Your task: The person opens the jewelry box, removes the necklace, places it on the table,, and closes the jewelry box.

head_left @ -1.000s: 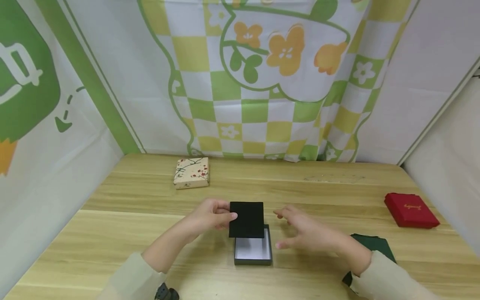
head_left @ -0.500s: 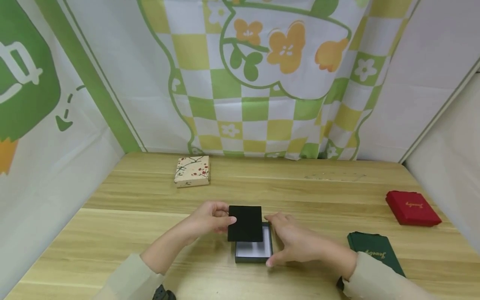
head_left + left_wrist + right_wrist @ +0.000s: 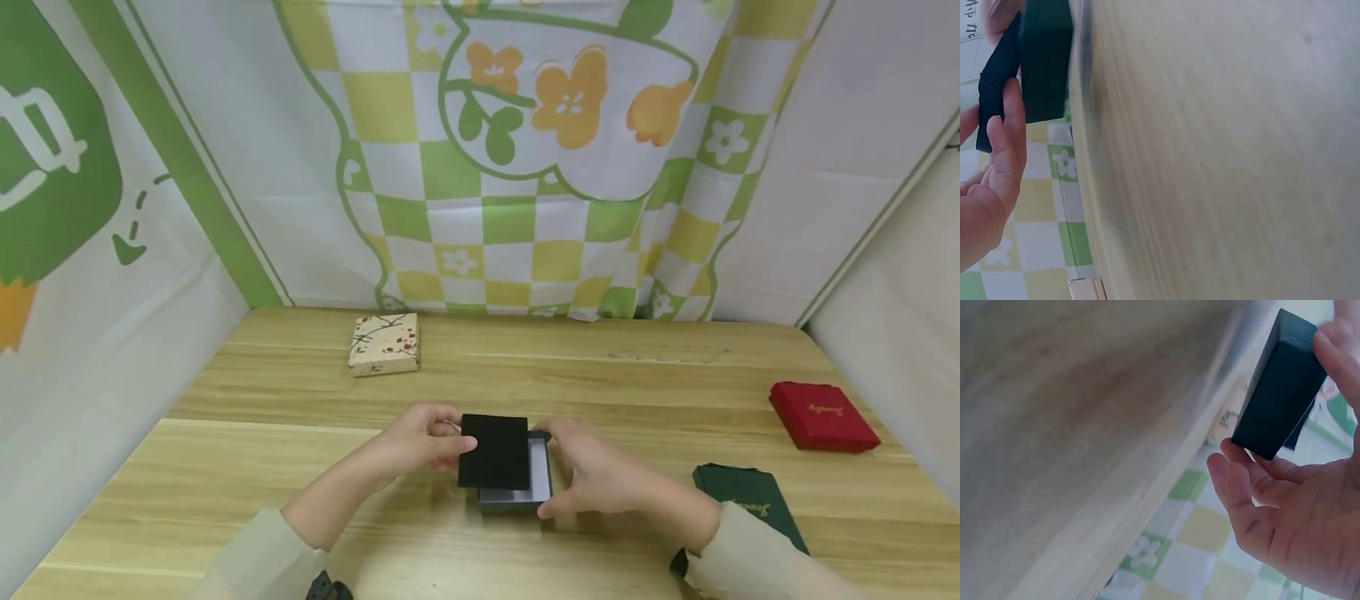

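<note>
In the head view my left hand [image 3: 417, 442] pinches a flat black square pad [image 3: 493, 452] by its left edge, thumb on top. Seen edge-on in the left wrist view, the pad [image 3: 996, 87] looks like a soft, thick insert. Under and behind it is an open dark green box base [image 3: 538, 471] with a pale inside. My right hand [image 3: 596, 471] grips this base by its front and back ends. The right wrist view shows the box base [image 3: 1282, 387] tilted and raised off the table. The pad hides much of the inside.
A dark green lid [image 3: 750, 504] with gold lettering lies by the right forearm. Farther right is a red box [image 3: 823, 417]. A cream floral box [image 3: 384, 344] sits at the back left. A thin chain [image 3: 667, 354] lies at the back right of the wooden table [image 3: 262, 467].
My right hand has moved left, taken hold of the box base and lifted it slightly toward the pad. The left hand has lowered the pad a little.
</note>
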A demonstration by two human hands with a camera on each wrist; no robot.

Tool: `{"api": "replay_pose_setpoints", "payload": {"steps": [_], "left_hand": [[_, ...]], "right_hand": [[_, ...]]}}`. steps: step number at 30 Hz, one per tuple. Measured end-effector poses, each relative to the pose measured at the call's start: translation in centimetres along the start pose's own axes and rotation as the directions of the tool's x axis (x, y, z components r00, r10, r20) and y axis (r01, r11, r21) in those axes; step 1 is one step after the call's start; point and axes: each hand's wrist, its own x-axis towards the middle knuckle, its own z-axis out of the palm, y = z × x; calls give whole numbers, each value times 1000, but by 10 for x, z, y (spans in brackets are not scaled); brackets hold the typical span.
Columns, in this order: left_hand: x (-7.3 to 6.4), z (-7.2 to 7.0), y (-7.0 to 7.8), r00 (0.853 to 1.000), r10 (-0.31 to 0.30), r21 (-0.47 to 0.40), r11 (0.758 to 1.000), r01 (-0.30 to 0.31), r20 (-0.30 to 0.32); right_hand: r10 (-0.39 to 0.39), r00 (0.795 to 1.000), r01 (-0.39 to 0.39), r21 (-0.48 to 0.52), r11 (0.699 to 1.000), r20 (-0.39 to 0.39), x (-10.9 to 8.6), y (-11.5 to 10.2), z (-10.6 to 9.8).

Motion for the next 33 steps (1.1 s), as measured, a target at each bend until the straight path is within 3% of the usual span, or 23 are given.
{"api": "replay_pose_setpoints", "payload": {"steps": [7,16,26,33], "left_hand": [[-1,2,7,1000,16,11,1000,-16,20],[1,3,17,1000,7,55,998,-7,12],[3,4,19,1000,0,59,998,0,8],[4,7,21,1000,3,75,997,-2,-11]], "right_hand": [[54,997,-53,11,999,-49,-4,3,-11],[3,992,-11,-63,998,-128,-5,0,-12],[-72,986,57,-103,993,-152,-4,-1,-12],[-76,985,61,-103,993,-156,-4,-1,-11]]}}
